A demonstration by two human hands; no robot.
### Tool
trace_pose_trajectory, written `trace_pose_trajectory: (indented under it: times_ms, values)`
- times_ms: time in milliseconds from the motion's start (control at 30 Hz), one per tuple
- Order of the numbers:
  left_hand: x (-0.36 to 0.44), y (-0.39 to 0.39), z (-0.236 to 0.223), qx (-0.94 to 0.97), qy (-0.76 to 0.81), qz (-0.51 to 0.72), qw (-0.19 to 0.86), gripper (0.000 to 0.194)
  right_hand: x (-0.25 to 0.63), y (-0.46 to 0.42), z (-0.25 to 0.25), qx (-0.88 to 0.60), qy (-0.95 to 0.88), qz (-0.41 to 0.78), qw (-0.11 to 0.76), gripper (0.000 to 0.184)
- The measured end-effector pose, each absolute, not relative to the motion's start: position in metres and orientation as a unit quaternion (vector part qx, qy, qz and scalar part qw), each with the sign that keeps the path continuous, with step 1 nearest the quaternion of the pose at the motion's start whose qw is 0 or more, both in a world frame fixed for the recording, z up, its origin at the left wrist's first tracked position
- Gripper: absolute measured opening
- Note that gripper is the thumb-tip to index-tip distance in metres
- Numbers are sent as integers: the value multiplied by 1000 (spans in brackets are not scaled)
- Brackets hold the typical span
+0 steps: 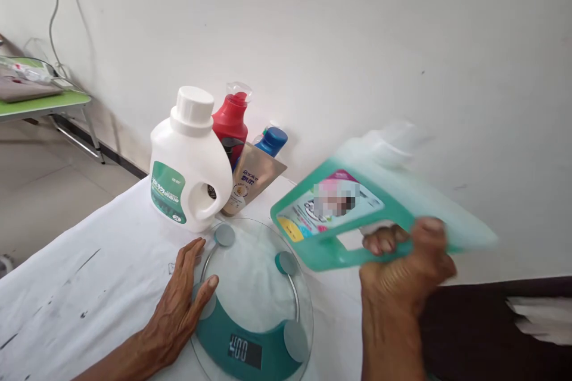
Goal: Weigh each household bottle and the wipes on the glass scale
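My right hand [409, 268] grips a green detergent bottle [308, 250] by its handle, holding it tilted in the air to the right of the scale. Its white cap [395, 141] is blurred. My left hand [181, 303] lies with fingers stretched out at the left edge of the glass bathroom scale [250, 274], whose display [245, 351] is lit and seems to read zero. Behind the scale stands a white detergent bottle [192, 149] with a green label. Beside that bottle are a beige Rejoice tube [252, 178], a red pump bottle [231, 122] and a blue-capped bottle [272, 141].
A white cloth [116, 250] with dark marks covers the table. The wall [357, 41] rises close behind it. At the far left, a green-topped table [49, 102] holds a bag and other items, with a cable [56, 12] hanging above.
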State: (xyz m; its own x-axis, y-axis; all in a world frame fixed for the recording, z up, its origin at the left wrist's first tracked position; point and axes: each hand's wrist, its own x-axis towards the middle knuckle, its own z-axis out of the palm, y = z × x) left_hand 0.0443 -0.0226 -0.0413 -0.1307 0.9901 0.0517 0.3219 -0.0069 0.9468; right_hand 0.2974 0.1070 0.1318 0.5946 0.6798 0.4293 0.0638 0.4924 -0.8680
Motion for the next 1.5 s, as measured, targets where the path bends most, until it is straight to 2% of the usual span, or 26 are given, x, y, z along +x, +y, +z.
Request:
trace_pose_trajectory:
  times_ms: [100, 367, 500, 767, 867, 967, 1100, 1167, 1300, 1500]
  values:
    - [45, -22, -44, 547, 598, 456, 367, 59, 291, 152, 127, -470, -375, 153, 784, 51]
    - [52, -23, -33, 515, 609, 491, 351, 57, 268, 248, 100, -502, -351, 148, 777, 47]
    - [55, -22, -35, 507, 617, 492, 346, 56, 258, 273, 80, -523, -373, 126, 756, 41]
    - [41, -19, -48, 563, 606, 439, 351, 62, 250, 288, 60, -536, -404, 123, 731, 51]
    - [40, -19, -40, 560, 604, 440, 358, 62, 255, 282, 63, -554, -448, 150, 686, 55]
    - [40, -18, -36, 553, 600, 453, 359, 62, 262, 263, 65, -587, -479, 129, 640, 57]
    - [38, -15, -34, 560, 592, 451, 364, 64, 256, 207, 54, -609, -481, 73, 627, 70]
    - [37, -15, -34, 569, 583, 451, 365, 64, 246, 170, 44, -600, -502, 84, 618, 65]
    - [38, -16, -33, 582, 570, 464, 348, 60, 223, 104, 34, -562, -534, 197, 600, 45]
    - [39, -16, -36, 592, 555, 481, 333, 54, 184, 78, 67, -411, -628, 358, 555, 47]
